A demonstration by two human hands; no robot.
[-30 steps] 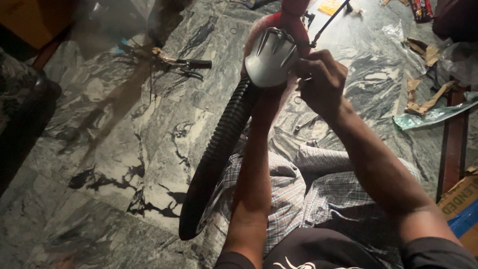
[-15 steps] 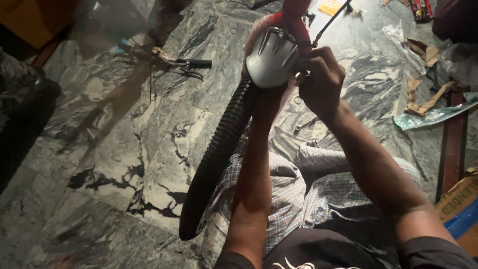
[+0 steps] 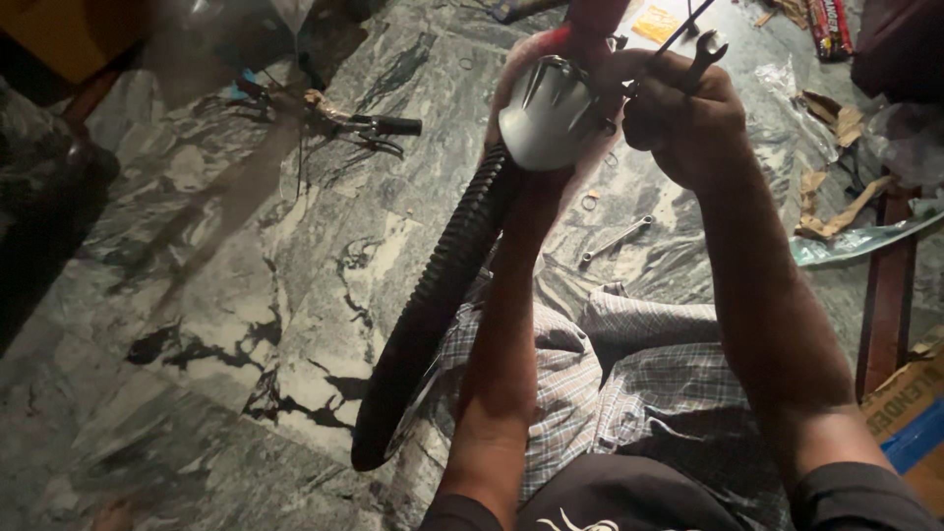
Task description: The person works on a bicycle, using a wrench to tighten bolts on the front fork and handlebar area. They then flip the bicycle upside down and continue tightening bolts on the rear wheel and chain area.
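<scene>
Silver ribbed metal guard (image 3: 547, 111) sits at the top of the black knobbly bicycle tyre (image 3: 438, 290), held up over the person's lap, above the checked cloth (image 3: 600, 383) across the knees. Left hand (image 3: 526, 108) is behind that guard, mostly hidden, and it seems to be clasping the red part (image 3: 590, 25) there, though the view is too dark to be sure of the grip. Right hand (image 3: 683, 118) is clenched tight around a steel spanner (image 3: 703, 54), its ring end poking out above the knuckles, just beside the guard. Down on the green marbled stone floor (image 3: 246, 275), another small spanner (image 3: 618, 239) lies near the knee. Further left, black-handled pliers (image 3: 379, 126) rest well apart. Torn brown cardboard scraps (image 3: 836, 206) lie off to the right.
</scene>
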